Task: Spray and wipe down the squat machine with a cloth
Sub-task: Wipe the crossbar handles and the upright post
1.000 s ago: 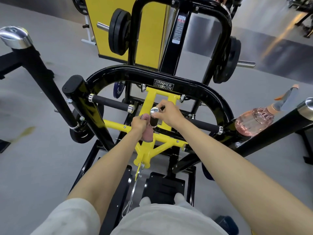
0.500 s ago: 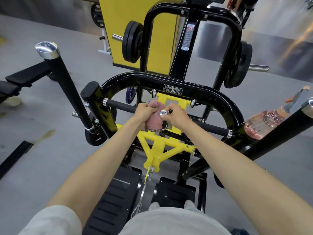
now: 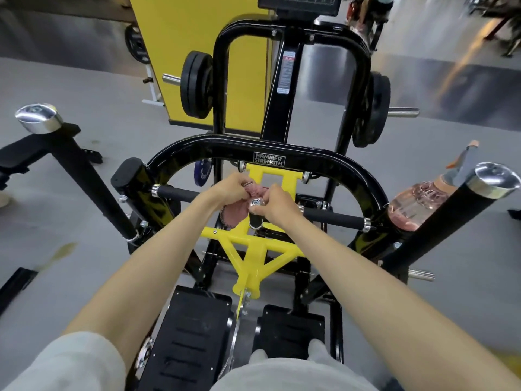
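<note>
while left hand (image 3: pixel 229 187) bunches cloth (image 3: pixel 235 214), spray bottle (image 3: pixel 420 198) holds pink liquid (image 3: pixel 406 217)

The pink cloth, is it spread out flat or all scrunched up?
Scrunched up. The left hand grips the cloth in a crumpled wad beside the short handle.

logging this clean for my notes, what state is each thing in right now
left hand, gripping the cloth
right hand, gripping the centre handle
cloth, bunched against the handle top
spray bottle, propped tilted against the frame, not held
weight plates, loaded on both sides
</note>
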